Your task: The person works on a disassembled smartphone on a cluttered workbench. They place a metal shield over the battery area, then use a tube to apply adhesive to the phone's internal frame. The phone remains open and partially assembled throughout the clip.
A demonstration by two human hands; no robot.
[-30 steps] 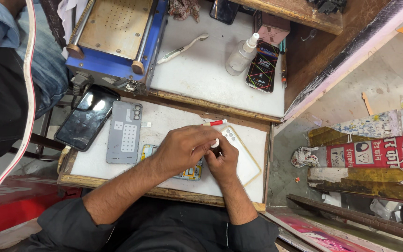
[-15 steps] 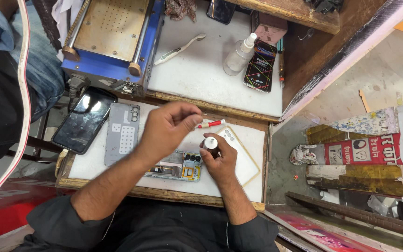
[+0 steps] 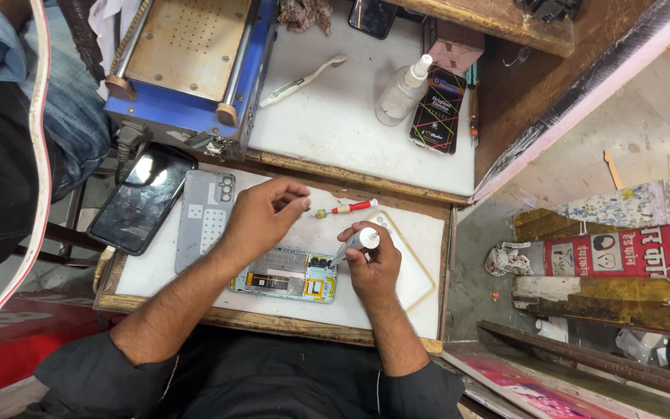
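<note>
One head-worn camera looks almost straight down, fairly near, onto a small white worktable (image 3: 157, 271). The wearer's body lies at 6 o'clock; a raised shelf (image 3: 335, 132) fills 12 o'clock.

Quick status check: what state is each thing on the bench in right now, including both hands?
Opened phone: back off, boards bare, flat on the tray.
Back cover: off, lying beside it.
Black phone: flat, screen dark.
Small tube: gripped in right hand, tip down at the phone.
Left hand: raised, fingertips pinched.
Red screwdriver: lying loose.
Spray bottle: capped, upright.
</note>
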